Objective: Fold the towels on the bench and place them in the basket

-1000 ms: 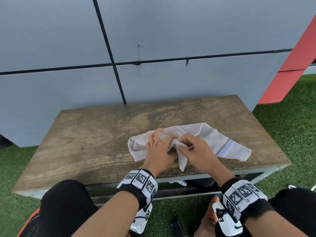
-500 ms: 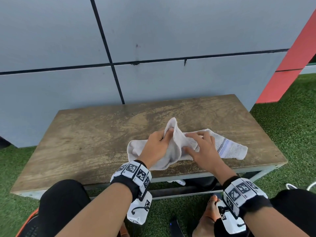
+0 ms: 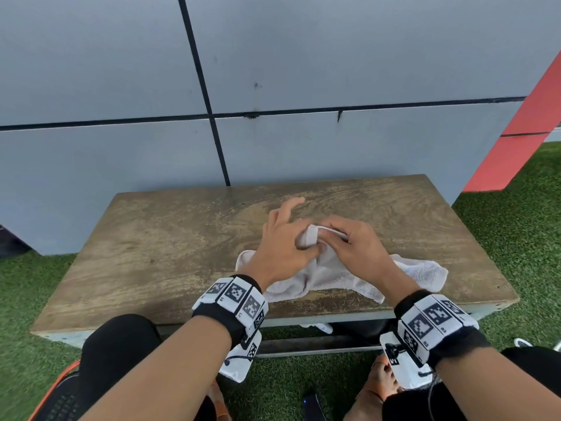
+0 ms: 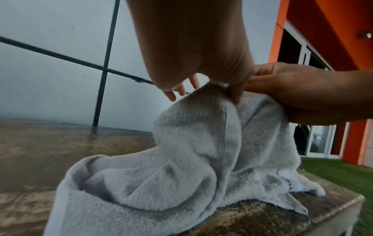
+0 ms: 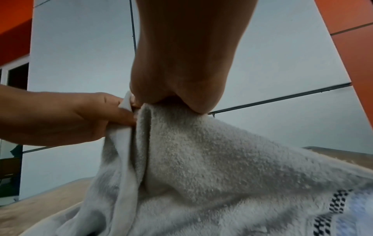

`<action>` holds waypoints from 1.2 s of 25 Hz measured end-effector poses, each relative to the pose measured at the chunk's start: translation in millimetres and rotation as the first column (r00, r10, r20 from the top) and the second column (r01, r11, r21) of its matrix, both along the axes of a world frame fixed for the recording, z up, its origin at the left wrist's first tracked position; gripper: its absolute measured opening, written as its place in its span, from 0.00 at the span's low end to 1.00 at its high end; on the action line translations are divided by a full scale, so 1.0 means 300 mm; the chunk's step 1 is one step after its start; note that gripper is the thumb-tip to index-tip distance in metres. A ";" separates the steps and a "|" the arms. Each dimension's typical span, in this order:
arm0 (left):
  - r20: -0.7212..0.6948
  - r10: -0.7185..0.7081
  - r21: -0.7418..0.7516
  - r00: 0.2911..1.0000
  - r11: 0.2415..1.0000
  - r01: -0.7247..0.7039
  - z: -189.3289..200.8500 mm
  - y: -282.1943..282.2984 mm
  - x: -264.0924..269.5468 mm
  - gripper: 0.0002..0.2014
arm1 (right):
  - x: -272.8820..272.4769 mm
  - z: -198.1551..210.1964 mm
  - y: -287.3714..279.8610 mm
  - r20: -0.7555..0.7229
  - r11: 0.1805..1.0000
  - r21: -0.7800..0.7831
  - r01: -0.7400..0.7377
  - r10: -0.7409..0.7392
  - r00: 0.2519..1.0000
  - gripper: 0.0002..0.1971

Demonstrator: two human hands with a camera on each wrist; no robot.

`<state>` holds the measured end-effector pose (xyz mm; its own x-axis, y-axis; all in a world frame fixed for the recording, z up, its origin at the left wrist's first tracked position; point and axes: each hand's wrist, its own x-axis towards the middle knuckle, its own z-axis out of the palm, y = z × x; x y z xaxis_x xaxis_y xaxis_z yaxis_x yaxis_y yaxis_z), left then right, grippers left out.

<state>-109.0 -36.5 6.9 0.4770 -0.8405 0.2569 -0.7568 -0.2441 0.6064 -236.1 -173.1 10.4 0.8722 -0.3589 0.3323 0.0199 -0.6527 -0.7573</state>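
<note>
A white terry towel (image 3: 334,278) with a dark-patterned stripe (image 5: 333,206) lies crumpled on the wooden bench (image 3: 151,238), its near edge lifted into a peak. My left hand (image 3: 285,244) pinches that raised hem (image 4: 230,121) with the thumb, and its other fingers stretch forward. My right hand (image 3: 349,244) grips the same edge right beside it, fingers curled over the cloth. In the wrist views the towel (image 4: 181,159) hangs from both hands down to the bench. No basket is in view.
A grey panelled wall (image 3: 303,71) stands directly behind the bench, with a red column (image 3: 516,153) at the right. Green artificial grass (image 3: 516,238) surrounds the bench. My knees and a bare foot (image 3: 379,384) are at the bench's front edge.
Both hands have come together and carried the towel's edge up and toward the far side. The towel's right end has pulled in, and its stripe no longer shows from the head.
</note>
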 end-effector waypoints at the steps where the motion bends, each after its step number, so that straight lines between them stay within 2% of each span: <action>1: 0.040 0.002 0.002 0.999 1.000 -0.002 -0.007 -0.003 0.008 0.12 | -0.001 0.005 0.002 -0.003 1.000 0.007 -0.005 0.005 1.000 0.06; 3: 0.058 0.018 -0.078 0.998 0.997 -0.014 -0.023 0.002 0.039 0.09 | -0.014 0.003 -0.008 -0.044 1.000 0.023 0.016 -0.015 0.999 0.05; 5: 0.025 0.059 -0.174 0.998 0.983 -0.054 -0.018 0.015 0.065 0.06 | -0.041 -0.016 -0.036 -0.171 0.999 -0.019 0.048 -0.050 0.984 0.07; 8: -0.045 0.258 -0.227 0.965 0.938 -0.261 0.003 0.050 0.097 0.04 | -0.092 -0.052 -0.078 -0.331 0.987 -0.114 0.110 -0.143 0.933 0.19; 10: -0.007 0.399 -0.181 0.917 0.901 -0.394 0.017 0.070 0.102 0.05 | -0.108 -0.056 -0.096 -0.301 0.977 -0.100 0.187 -0.209 0.931 0.17; 11: 0.022 0.408 -0.133 0.913 0.906 -0.401 0.028 0.074 0.093 0.09 | -0.104 -0.048 -0.098 -0.262 0.975 -0.102 0.198 -0.219 0.940 0.15; 13: 0.060 0.260 -0.015 0.964 0.965 -0.260 0.044 0.062 0.054 0.20 | -0.076 -0.011 -0.080 -0.191 0.978 -0.138 0.156 -0.181 0.965 0.10; 14: 0.079 0.157 0.028 0.985 0.987 -0.159 0.047 0.044 0.027 0.21 | -0.057 0.012 -0.065 -0.165 0.981 -0.156 0.112 -0.138 0.977 0.09; 16: 0.174 0.047 0.023 0.984 0.998 -0.051 0.048 0.008 -0.013 0.15 | -0.027 0.052 -0.035 -0.137 0.984 -0.174 0.035 -0.060 0.989 0.08; 18: 0.213 0.097 -0.067 0.972 0.994 -0.084 0.063 -0.012 -0.006 0.07 | -0.021 0.074 -0.031 -0.136 0.975 -0.216 0.048 -0.079 0.988 0.05; 20: 0.163 0.193 -0.122 0.968 0.977 -0.174 0.091 -0.005 0.035 0.08 | -0.045 0.071 -0.060 -0.213 0.959 -0.264 0.104 -0.163 0.963 0.08; 23: 0.106 0.353 -0.087 0.929 0.934 -0.345 0.127 0.030 0.119 0.08 | -0.103 0.044 -0.115 -0.338 0.942 -0.266 0.203 -0.288 0.896 0.18; 26: 0.115 0.453 -0.010 0.884 0.890 -0.455 0.117 0.050 0.144 0.07 | -0.119 0.042 -0.117 -0.322 0.931 -0.253 0.262 -0.336 0.885 0.19; 28: 0.098 0.379 0.045 0.920 0.922 -0.385 0.112 0.043 0.100 0.12 | -0.102 0.058 -0.096 -0.282 0.948 -0.204 0.245 -0.297 0.912 0.17; 30: 0.082 0.167 0.078 0.983 0.982 -0.173 0.108 0.019 0.032 0.22 | -0.073 0.085 -0.060 -0.245 0.968 -0.182 0.172 -0.214 0.946 0.14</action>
<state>-99.5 -30.9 39.4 0.5969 -0.7689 0.2291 -0.7424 -0.4210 0.5212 -257.9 -191.1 36.0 0.8551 -0.4906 0.1680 -0.3024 -0.7350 -0.6069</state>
